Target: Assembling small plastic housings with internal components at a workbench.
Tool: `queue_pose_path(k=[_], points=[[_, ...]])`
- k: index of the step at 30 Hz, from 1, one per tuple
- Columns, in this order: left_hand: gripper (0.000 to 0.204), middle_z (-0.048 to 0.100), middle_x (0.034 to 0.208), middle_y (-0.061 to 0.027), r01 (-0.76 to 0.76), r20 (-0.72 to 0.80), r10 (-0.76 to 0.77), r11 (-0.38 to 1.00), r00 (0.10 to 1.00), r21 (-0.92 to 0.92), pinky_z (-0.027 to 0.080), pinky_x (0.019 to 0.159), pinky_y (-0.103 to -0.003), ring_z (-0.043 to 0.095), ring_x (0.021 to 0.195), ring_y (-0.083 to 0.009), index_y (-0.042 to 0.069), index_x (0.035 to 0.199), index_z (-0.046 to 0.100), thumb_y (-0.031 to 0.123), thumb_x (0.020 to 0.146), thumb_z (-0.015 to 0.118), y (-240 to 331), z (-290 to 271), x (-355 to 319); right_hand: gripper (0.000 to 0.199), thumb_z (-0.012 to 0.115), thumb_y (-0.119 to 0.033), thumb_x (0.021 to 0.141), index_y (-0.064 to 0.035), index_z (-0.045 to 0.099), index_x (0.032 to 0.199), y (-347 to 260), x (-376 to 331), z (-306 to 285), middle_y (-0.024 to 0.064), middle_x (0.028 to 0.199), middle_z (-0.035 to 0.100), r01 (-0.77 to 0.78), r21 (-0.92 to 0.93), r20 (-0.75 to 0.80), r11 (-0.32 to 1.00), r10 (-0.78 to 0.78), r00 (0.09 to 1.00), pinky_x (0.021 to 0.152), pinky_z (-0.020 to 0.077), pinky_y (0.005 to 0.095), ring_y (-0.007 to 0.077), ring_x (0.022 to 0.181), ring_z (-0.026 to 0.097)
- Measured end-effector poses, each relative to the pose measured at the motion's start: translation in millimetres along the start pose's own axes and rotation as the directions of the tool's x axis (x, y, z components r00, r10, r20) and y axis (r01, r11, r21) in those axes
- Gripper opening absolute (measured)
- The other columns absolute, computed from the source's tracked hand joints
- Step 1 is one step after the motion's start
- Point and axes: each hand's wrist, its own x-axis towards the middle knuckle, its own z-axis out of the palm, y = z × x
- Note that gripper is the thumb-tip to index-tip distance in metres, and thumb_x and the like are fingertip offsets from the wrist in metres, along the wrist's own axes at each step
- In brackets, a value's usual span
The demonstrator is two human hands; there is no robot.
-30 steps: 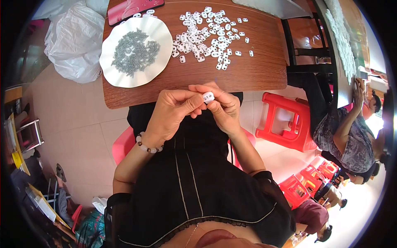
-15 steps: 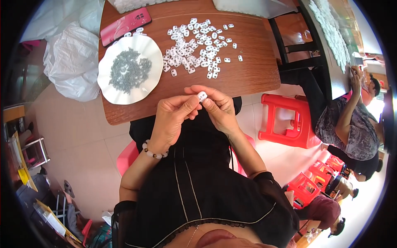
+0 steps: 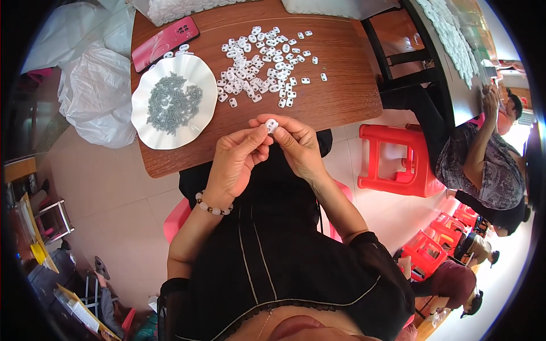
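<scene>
Between my two hands, just off the table's near edge, is a small white plastic piece with two dark holes (image 3: 272,125). My left hand (image 3: 242,150) pinches it from the left with thumb and fingers. From the other side, my right hand (image 3: 297,142) grips it too, the thumb below and the index finger behind. Beyond my hands, a loose pile of similar white two-hole pieces (image 3: 247,73) spreads over the brown wooden table (image 3: 335,105). To the left, a white wavy-rimmed plate (image 3: 199,128) holds many small grey-green rod-shaped parts (image 3: 173,105).
A pink phone (image 3: 166,44) lies behind the plate. White trays or bags of pieces (image 3: 335,7) line the table's far edge. A white plastic bag (image 3: 94,94) stands at left, a red stool (image 3: 392,162) at right. Other people (image 3: 483,165) sit along the right side.
The white piece has turned slightly in my fingers, so its holes face up more. Both hands still grip it. The view has shifted a little.
</scene>
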Motion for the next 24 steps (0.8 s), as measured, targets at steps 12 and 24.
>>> queue_pose_path(k=[12, 24], points=[[0.017, 0.065, 0.082, -0.0018, 0.078, 0.01, -0.077, 0.991, 0.997, -0.109, 0.047, 0.062, -0.019, 0.056, 0.068, -0.0062, 0.002, 0.096, 0.069, 0.017, 0.091, 0.064, 0.6, -1.1, 1.8, 0.03, 0.052, -0.012, 0.097, 0.0039, 0.057, 0.122, -0.7, -0.3, -1.4, 0.0176, 0.117, 0.062, -0.021, -0.04, -0.008, 0.999, 0.021, 1.0, 0.086, 0.05, 0.0304, 0.0182, 0.1, 0.061], [0.025, 0.064, 0.079, -0.0015, 0.083, -0.019, -0.083, 0.996, 0.996, -0.008, 0.045, 0.059, -0.02, 0.054, 0.064, -0.0063, 0.001, 0.092, 0.068, 0.025, 0.093, 0.062, -1.1, -7.0, 8.0, 0.028, 0.057, -0.013, 0.094, 0.0027, 0.061, 0.117, -22.2, 14.7, -10.4, 0.0155, 0.11, 0.067, 0.016, -0.178, -0.096, 0.984, -0.033, 0.995, 0.08, 0.0512, 0.0263, 0.0146, 0.094, 0.063]])
